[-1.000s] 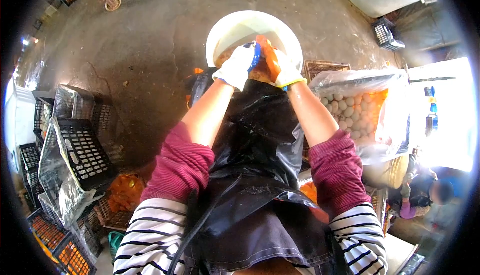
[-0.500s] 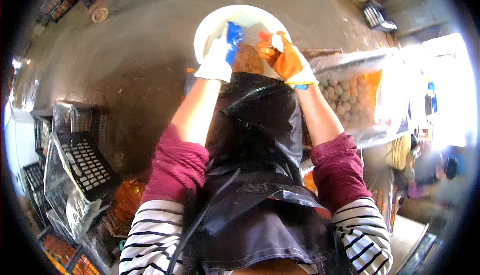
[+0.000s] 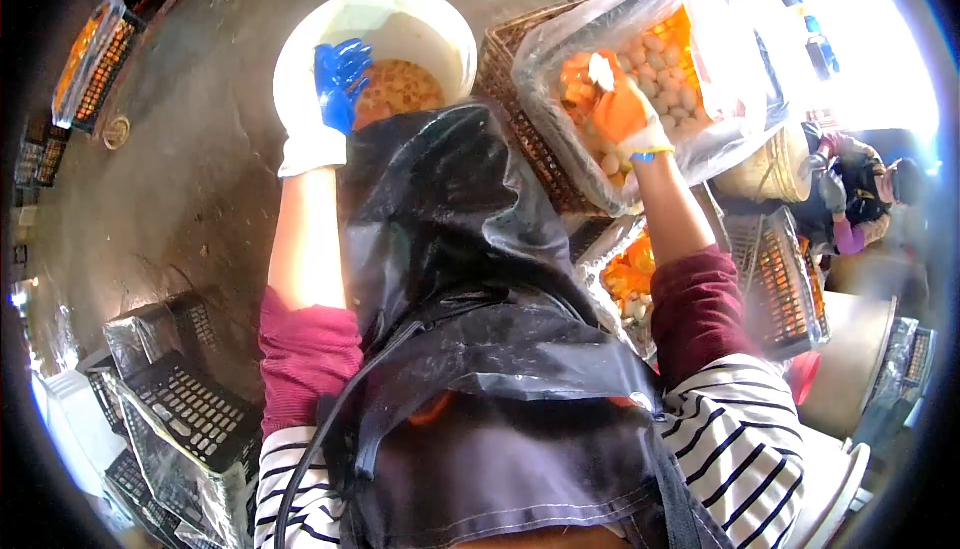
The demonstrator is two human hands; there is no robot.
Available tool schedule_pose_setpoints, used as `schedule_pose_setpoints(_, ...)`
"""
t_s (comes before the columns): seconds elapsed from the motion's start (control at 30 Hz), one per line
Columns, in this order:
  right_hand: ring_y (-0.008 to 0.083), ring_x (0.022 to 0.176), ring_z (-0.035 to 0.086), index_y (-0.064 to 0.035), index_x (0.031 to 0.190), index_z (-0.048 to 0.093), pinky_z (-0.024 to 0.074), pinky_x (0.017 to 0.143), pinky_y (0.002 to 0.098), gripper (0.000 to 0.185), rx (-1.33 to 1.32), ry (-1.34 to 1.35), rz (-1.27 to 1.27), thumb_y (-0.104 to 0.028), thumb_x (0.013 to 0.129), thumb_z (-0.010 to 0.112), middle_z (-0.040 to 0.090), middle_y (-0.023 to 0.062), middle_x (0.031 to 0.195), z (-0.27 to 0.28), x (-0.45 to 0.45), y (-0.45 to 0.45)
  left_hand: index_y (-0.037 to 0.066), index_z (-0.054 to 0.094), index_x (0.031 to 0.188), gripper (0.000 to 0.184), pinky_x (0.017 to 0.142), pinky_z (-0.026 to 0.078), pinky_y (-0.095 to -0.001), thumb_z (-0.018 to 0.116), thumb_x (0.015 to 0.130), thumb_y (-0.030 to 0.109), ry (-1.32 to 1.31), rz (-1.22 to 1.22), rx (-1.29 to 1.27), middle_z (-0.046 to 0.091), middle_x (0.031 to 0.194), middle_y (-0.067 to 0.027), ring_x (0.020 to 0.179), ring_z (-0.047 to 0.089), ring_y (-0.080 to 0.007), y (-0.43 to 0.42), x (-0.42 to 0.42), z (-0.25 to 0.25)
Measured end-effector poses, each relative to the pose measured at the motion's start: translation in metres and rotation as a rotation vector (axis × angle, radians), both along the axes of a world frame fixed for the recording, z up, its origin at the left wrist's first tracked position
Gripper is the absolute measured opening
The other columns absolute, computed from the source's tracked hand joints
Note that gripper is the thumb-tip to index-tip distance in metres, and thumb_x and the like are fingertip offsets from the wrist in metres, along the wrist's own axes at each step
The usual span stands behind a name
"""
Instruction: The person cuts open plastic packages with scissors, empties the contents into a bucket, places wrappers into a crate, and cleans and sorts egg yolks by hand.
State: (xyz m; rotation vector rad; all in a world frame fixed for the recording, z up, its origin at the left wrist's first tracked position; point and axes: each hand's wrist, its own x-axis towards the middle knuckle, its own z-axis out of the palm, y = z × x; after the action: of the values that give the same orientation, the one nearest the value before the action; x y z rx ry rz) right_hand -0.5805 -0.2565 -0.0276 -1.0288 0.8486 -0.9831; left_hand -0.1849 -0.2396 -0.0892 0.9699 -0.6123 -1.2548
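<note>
My left hand [image 3: 340,81], in a blue glove with a white cuff, rests against the inside wall of a white bucket [image 3: 455,39]. Its fingers are stretched out and hold nothing visible. Lumpy orange-brown liquid [image 3: 400,87] covers the bucket's bottom. My right hand [image 3: 620,109], in an orange glove, reaches over a crate lined with clear plastic [image 3: 545,69]. Pale eggs [image 3: 670,79] fill much of that crate. The right fingers curl downward around a small white piece [image 3: 601,71], whose kind I cannot make out. Those fingertips partly blend into the orange behind them.
Right of my apron stands another lined crate [image 3: 630,274] with orange and white contents. Black plastic crates [image 3: 190,409] are stacked at the lower left. A person [image 3: 855,189] bends at the far right, near a pale yellowish bucket [image 3: 770,169].
My right hand has moved from above the bucket to the egg crate on the right. My left hand stays at the bucket, its fingers more spread. The view has turned right.
</note>
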Motion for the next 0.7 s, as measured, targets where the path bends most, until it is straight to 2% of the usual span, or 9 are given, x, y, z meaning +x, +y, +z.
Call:
schedule_pose_setpoints(0.1,0.0127,0.084,0.049,0.0023,0.111,0.049,0.0415,0.067,0.0233,0.027,-0.489,0.408,0.084,-0.018,0.097,0.04,0.054,0.0072,0.097,0.002,-0.017,-0.026,0.009,0.046,0.126,0.047,0.082,0.049,-0.0392,0.042,0.095,0.043,0.047,-0.014,0.024,0.061,0.113,-0.0103,0.099,0.06,-0.0264,0.0,0.009,0.001)
schedule_pose_setpoints(0.17,0.0125,0.078,0.038,0.0032,0.112,0.048,0.0347,0.066,0.0239,0.028,-0.275,0.05,0.037,-0.019,0.096,0.042,0.047,0.0051,0.089,0.013,-0.016,-0.022,0.009,0.046,0.127,0.048,0.083,0.048,-0.0404,0.041,0.095,0.045,-0.079,0.01,0.017,0.06,0.116,-0.0104,0.101,0.06,-0.0274,0.011,0.0,0.017)
schedule_pose_setpoints(0.27,0.0129,0.079,0.039,0.0031,0.11,0.047,0.0344,0.067,0.0229,0.025,0.112,-0.526,0.128,-0.015,0.093,0.045,0.048,0.0055,0.091,0.047,-0.04,-0.009,0.009,0.044,0.128,0.047,0.085,0.048,-0.0411,0.039,0.096,0.043,-0.137,-0.023,0.047,0.059,0.117,-0.0105,0.104,0.058,-0.0282,0.0,0.002,0.01)
schedule_pose_setpoints(0.4,0.0126,0.076,0.044,-0.0004,0.109,0.046,0.0383,0.064,0.0243,0.019,0.15,-0.211,-0.429,-0.008,0.092,0.046,0.051,0.006,0.093,0.026,-0.069,0.031,0.01,0.043,0.129,0.045,0.087,0.047,-0.0412,0.038,0.097,0.041,-0.426,-0.097,-0.043,0.059,0.118,-0.0101,0.106,0.058,-0.0282,-0.001,0.006,-0.001)
schedule_pose_setpoints(0.47,0.0137,0.081,0.05,-0.0051,0.112,0.046,0.0423,0.066,0.0262,0.019,-0.08,0.042,-0.333,-0.01,0.093,0.046,0.054,0.0055,0.097,0.013,-0.091,0.04,0.01,0.043,0.13,0.045,0.089,0.046,-0.0412,0.038,0.097,0.04,-0.501,-0.128,-0.081,0.058,0.12,-0.0099,0.107,0.057,-0.0279,-0.001,0.01,-0.005)
schedule_pose_setpoints(0.53,0.0165,0.09,0.053,-0.0118,0.106,0.053,0.0454,0.073,0.0304,0.016,-0.048,0.046,-0.321,-0.019,0.095,0.045,0.057,0.0046,0.1,0.011,-0.106,0.046,0.01,0.042,0.131,0.045,0.09,0.046,-0.0412,0.037,0.097,0.04,-0.445,-0.146,-0.076,0.058,0.121,-0.0098,0.108,0.057,-0.0273,0.0,0.009,-0.004)
schedule_pose_setpoints(0.57,0.0141,0.081,0.049,-0.0089,0.103,0.052,0.0398,0.063,0.0277,0.014,-0.063,0.001,-0.284,-0.018,0.094,0.048,0.054,0.0038,0.094,0.013,-0.11,0.043,0.01,0.042,0.131,0.045,0.09,0.045,-0.0414,0.037,0.097,0.04,-0.328,-0.138,-0.028,0.058,0.121,-0.0096,0.108,0.057,-0.0273,0.001,0.006,-0.002)
schedule_pose_setpoints(0.67,0.0128,0.07,0.043,-0.0011,0.109,0.05,0.0351,0.059,0.0256,0.021,0.182,-0.495,-0.137,-0.016,0.095,0.045,0.058,0.0104,0.104,0.027,-0.111,0.034,0.008,0.044,0.13,0.046,0.091,0.045,-0.0405,0.037,0.098,0.04,-0.123,-0.139,0.022,0.059,0.119,-0.0103,0.108,0.057,-0.0268,-0.001,0.005,-0.003)
schedule_pose_setpoints(0.7,0.0129,0.069,0.042,-0.0002,0.106,0.052,0.0343,0.059,0.0254,0.024,0.167,-0.463,-0.204,-0.019,0.095,0.044,0.058,0.0103,0.102,0.032,-0.108,0.032,0.007,0.045,0.129,0.047,0.091,0.045,-0.04,0.037,0.098,0.04,-0.08,-0.141,0.025,0.059,0.118,-0.0107,0.108,0.057,-0.0266,-0.001,0.006,-0.006)
